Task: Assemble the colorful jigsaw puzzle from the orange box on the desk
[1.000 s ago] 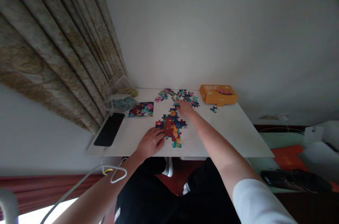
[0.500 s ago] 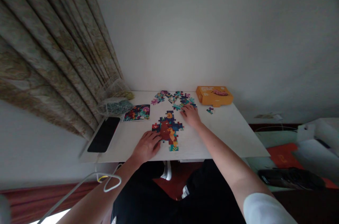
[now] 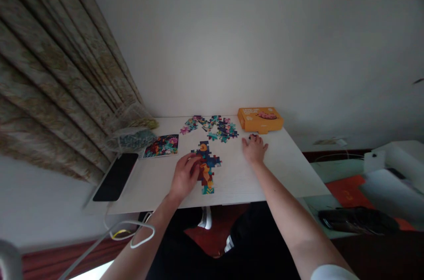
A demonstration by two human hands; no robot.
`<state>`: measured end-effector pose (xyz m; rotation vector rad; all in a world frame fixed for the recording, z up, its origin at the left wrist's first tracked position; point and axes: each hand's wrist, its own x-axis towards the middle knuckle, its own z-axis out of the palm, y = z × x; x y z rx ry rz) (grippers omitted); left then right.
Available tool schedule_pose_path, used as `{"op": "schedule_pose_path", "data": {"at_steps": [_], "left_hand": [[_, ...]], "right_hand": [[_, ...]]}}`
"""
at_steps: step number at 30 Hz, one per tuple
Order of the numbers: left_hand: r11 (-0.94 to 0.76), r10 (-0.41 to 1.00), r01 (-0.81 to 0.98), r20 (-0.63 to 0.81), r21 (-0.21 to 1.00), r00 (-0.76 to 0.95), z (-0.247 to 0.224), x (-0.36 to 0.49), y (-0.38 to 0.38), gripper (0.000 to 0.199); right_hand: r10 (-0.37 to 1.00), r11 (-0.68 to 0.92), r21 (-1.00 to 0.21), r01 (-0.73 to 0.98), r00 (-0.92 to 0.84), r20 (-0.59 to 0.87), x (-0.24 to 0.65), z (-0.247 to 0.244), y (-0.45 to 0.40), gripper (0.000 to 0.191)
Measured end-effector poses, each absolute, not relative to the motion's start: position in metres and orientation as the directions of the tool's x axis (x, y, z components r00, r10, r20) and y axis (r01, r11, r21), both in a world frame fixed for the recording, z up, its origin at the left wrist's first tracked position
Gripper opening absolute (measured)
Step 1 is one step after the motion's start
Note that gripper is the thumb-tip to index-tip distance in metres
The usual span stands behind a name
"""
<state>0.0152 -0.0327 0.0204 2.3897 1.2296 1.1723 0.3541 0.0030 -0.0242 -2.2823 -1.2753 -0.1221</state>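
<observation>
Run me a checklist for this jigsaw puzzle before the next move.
1. Left hand on the assembled section: ok, fingers touch its left side.
2. Right hand holding a piece: cannot tell; a small dark piece sits at its fingertips.
3. Loose pieces apart from the assembled section: ok, they lie beyond it.
4. Printed picture card uncovered: ok, no hand on it.
5. Orange box free of the hands: ok, neither hand touches it.
</observation>
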Motion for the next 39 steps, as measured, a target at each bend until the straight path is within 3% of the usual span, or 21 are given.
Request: {"op": "schedule_pose_path", "data": {"at_steps": [5, 10, 17, 22, 27, 32, 39], "left_hand": [[-0.525, 0.834, 0.505, 0.531, 0.685, 0.147, 0.027, 0.093, -0.004, 0.026], [-0.505, 0.858, 0.579, 0.446, 0.640, 0.255, 0.022, 0.148, 0.043, 0.041], [-0.623, 0.781, 0.722, 0.185, 0.302, 0.596, 0.024, 0.174, 0.088, 0.032], [-0.668, 0.744, 0.720, 0.168, 0.188, 0.647, 0.018, 0.168, 0.094, 0.032], [-0.639, 0.769, 0.756, 0.147, 0.143, 0.622, 0.024, 0.155, 0.107, 0.036], [-0.630, 0.776, 0.756, 0.169, 0.176, 0.608, 0.027, 0.165, 0.087, 0.035], [-0.355, 0.931, 0.891, 0.018, 0.285, 0.365, 0.029, 0.190, 0.062, 0.040]], "right_hand": [[0.896, -0.187, -0.384, 0.904, 0.317, 0.310, 0.353, -0.020, 0.001, 0.045], [0.946, -0.018, -0.311, 0.950, 0.116, 0.302, 0.353, -0.019, 0.002, 0.044], [0.952, -0.032, -0.292, 0.956, 0.119, 0.282, 0.353, -0.017, 0.006, 0.046], [0.949, -0.062, -0.279, 0.958, 0.143, 0.280, 0.351, -0.016, 0.005, 0.048], [0.950, -0.069, -0.280, 0.958, 0.149, 0.275, 0.349, -0.013, 0.004, 0.049], [0.947, -0.074, -0.298, 0.952, 0.160, 0.278, 0.349, -0.010, 0.004, 0.049], [0.943, -0.070, -0.309, 0.948, 0.164, 0.289, 0.351, -0.014, 0.006, 0.046]]}}
